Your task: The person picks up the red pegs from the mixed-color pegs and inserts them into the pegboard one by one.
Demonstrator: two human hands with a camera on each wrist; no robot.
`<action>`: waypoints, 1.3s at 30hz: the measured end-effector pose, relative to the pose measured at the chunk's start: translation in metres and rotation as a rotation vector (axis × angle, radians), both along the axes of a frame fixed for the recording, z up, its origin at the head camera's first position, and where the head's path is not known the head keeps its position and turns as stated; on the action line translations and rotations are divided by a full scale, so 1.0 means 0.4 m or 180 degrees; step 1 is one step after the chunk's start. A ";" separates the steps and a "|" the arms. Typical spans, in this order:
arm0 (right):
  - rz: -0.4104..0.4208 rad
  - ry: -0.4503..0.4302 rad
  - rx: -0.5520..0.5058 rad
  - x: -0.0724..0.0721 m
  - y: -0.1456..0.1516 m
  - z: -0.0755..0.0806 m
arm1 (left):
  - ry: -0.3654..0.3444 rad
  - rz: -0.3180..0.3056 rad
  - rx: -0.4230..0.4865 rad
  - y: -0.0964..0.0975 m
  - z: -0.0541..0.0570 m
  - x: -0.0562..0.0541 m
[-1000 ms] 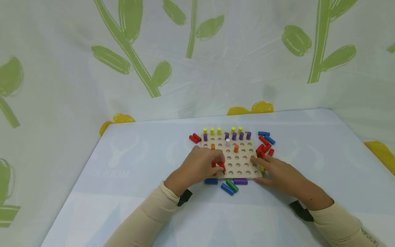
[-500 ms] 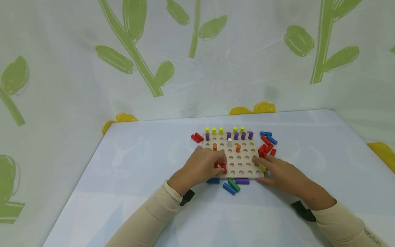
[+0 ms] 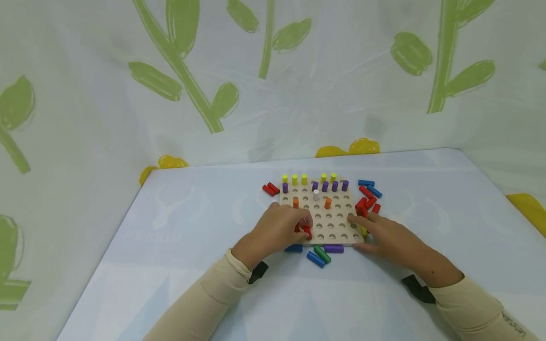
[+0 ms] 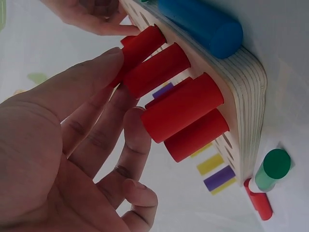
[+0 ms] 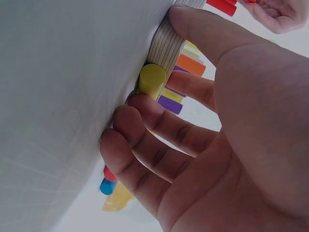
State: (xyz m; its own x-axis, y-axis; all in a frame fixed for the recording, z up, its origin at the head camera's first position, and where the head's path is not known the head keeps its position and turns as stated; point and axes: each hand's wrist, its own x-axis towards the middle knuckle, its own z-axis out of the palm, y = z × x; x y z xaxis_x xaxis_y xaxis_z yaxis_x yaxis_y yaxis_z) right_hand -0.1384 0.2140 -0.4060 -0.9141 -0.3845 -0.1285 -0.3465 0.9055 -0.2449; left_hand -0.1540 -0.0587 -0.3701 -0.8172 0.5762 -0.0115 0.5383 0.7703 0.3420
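A wooden pegboard [image 3: 328,243] with rows of holes lies on the table. At its near-left corner my left hand [image 3: 283,222] pinches a red peg [image 4: 145,46] between thumb and index finger, with the peg's end at the board's face. Beside it, several more red pegs [image 4: 184,108] stand in holes. My right hand [image 3: 386,237] rests at the board's right edge. Its thumb touches the near corner, and the index finger lies on the top. In the right wrist view, its other fingers lie loosely bent on the table by a yellow peg [image 5: 152,79].
Yellow pegs [image 3: 304,179] and purple pegs [image 3: 334,186] stand in the far rows, with a white peg [image 3: 316,194] and orange pegs [image 3: 328,203] nearer. Loose red pegs [image 3: 365,192] lie right of the board. Blue [image 3: 315,259], green [image 3: 322,255] and purple pegs lie in front.
The whole head view shifts slightly. Both hands stay at nearly the same places on the board, and the left still pinches the red peg.
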 end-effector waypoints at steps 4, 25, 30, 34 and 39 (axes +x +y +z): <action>0.0000 -0.0061 0.0026 0.000 -0.003 -0.003 | -0.0087 0.0050 0.0053 -0.002 -0.008 0.006; -0.0032 -0.0028 0.0110 0.005 -0.007 0.002 | 0.0156 -0.0083 -0.0079 0.016 -0.017 0.014; -0.0044 -0.0036 0.0100 0.007 -0.007 0.005 | 0.0253 -0.0143 -0.0050 0.015 -0.018 0.010; -0.0060 -0.0029 0.0098 0.006 -0.006 0.006 | 0.0227 -0.0186 0.0014 0.011 -0.013 0.004; -0.0052 -0.0035 0.0091 0.005 -0.006 0.006 | 0.0222 -0.0086 0.0075 -0.002 -0.003 -0.008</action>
State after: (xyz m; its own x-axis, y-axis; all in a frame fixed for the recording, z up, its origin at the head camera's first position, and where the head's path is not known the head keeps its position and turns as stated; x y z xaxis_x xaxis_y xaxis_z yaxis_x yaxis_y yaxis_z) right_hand -0.1365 0.2114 -0.4036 -0.9187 -0.3655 -0.1493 -0.3290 0.9178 -0.2224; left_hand -0.1571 -0.0594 -0.3712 -0.7998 0.5974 0.0586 0.5818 0.7474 0.3208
